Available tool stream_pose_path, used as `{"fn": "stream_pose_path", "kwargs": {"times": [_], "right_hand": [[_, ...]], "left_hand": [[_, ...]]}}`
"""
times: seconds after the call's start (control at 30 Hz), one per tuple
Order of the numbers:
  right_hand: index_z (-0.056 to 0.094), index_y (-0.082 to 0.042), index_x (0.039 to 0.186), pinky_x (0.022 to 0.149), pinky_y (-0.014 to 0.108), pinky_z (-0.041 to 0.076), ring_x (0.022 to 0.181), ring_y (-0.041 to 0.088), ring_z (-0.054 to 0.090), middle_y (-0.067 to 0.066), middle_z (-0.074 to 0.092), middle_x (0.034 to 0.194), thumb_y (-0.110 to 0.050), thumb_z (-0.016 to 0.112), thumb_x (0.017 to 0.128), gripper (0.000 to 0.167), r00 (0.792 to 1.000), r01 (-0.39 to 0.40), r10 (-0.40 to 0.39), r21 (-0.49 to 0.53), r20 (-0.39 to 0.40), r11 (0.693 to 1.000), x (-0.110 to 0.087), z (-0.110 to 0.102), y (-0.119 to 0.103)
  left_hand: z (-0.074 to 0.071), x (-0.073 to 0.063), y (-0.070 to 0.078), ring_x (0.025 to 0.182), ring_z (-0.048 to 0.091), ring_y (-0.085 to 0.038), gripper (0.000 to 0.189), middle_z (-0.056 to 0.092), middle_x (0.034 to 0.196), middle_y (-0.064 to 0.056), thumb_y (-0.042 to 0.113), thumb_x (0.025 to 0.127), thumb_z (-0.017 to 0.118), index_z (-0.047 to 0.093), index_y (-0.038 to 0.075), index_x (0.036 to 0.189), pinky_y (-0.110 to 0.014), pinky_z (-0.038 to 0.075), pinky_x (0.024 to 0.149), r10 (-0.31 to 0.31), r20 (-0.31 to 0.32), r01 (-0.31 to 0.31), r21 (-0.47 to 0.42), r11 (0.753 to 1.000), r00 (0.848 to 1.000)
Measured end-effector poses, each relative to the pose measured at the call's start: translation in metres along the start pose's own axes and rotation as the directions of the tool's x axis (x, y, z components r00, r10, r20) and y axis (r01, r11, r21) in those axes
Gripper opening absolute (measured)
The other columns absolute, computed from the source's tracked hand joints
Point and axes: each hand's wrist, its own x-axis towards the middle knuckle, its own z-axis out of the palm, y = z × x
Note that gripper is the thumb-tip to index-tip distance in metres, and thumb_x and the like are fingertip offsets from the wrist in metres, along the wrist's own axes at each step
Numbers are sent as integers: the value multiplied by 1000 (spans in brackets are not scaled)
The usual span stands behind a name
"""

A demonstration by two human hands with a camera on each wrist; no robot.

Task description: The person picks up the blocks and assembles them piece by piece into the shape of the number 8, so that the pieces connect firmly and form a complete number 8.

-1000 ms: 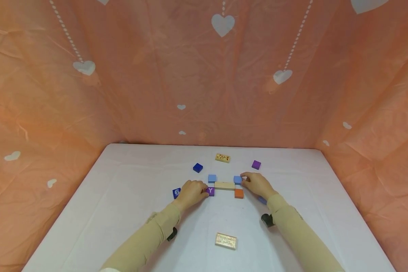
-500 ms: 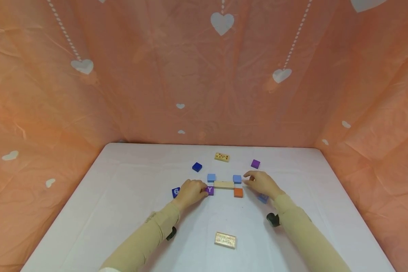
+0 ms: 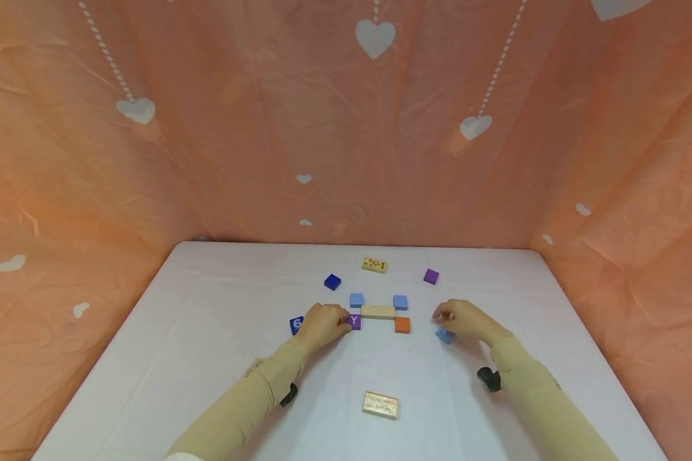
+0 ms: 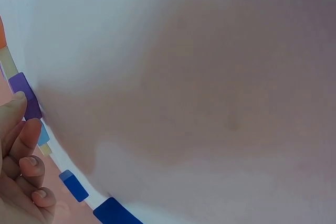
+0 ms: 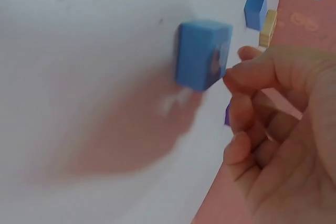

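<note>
My left hand (image 3: 321,325) is at the purple block with a white Y (image 3: 354,322), thumb and index finger pinching its edge. In the left wrist view the thumb lies against that purple block (image 4: 25,93). To the right, my right hand (image 3: 464,319) hovers over a loose blue block (image 3: 444,335), its fingers bent and nothing between them. Up close, the fingertips come right beside this blue block (image 5: 202,53); contact cannot be told. A pale wooden plank (image 3: 378,312) lies between the Y block, an orange block (image 3: 402,325) and two light blue blocks (image 3: 356,299).
A dark blue block with a 6 (image 3: 296,324) lies left of my left hand. Farther back are another dark blue block (image 3: 332,282), a gold domino-like tile (image 3: 374,265) and a purple block (image 3: 431,276). Another gold tile (image 3: 380,404) lies near the front.
My right hand has left the right-hand light blue block and moved right and toward me, over the loose blue block. The left hand stays at the Y block.
</note>
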Motion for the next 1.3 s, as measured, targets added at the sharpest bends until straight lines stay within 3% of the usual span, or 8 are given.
{"fn": "stream_pose_path", "kwargs": {"times": [0.2, 0.4, 0.73, 1.07, 1.3], "right_hand": [[64, -4, 106, 85, 45, 47, 88, 24, 53, 12, 60, 98, 2, 55, 79, 29, 1000, 19, -19, 3, -2, 1000, -9, 0, 8], [62, -2, 111, 88, 49, 46, 93, 27, 54, 14, 59, 102, 2, 57, 77, 34, 1000, -12, 12, 14, -7, 1000, -18, 2, 17], [62, -5, 107, 82, 41, 47, 89, 21, 53, 7, 60, 96, -7, 66, 80, 28, 1000, -3, 4, 59, -18, 998, -21, 9, 30], [63, -10, 108, 83, 38, 48, 89, 18, 53, 3, 61, 95, -16, 70, 81, 28, 1000, -12, 12, 90, -3, 996, -24, 18, 16], [64, -12, 108, 85, 39, 48, 88, 16, 52, 0, 61, 94, -17, 69, 82, 27, 998, -63, 65, 86, -16, 994, -21, 28, 1]], "left_hand": [[0, -1, 0, 63, 51, -7, 16, 69, 75, 2, 25, 82, 69, 72, 12, 90, -24, 36, 64, 5, -22, -5, 4, 1000, 1000], [0, -1, 1, 63, 52, -7, 17, 69, 76, 2, 25, 82, 69, 72, 12, 91, -23, 36, 64, 2, -16, -2, 0, 1000, 1000], [0, 0, 0, 63, 51, -6, 16, 69, 76, 2, 25, 82, 69, 72, 12, 92, -24, 37, 65, -8, -9, 8, -2, 1000, 1000], [-2, -1, 1, 62, 49, -6, 16, 69, 75, 2, 26, 82, 69, 72, 12, 91, -24, 36, 64, -3, 2, 3, 7, 1000, 1000], [-1, 0, 1, 63, 50, -6, 16, 69, 76, 3, 26, 83, 69, 72, 13, 92, -24, 37, 66, -15, 11, 15, 2, 1000, 1000]]}}
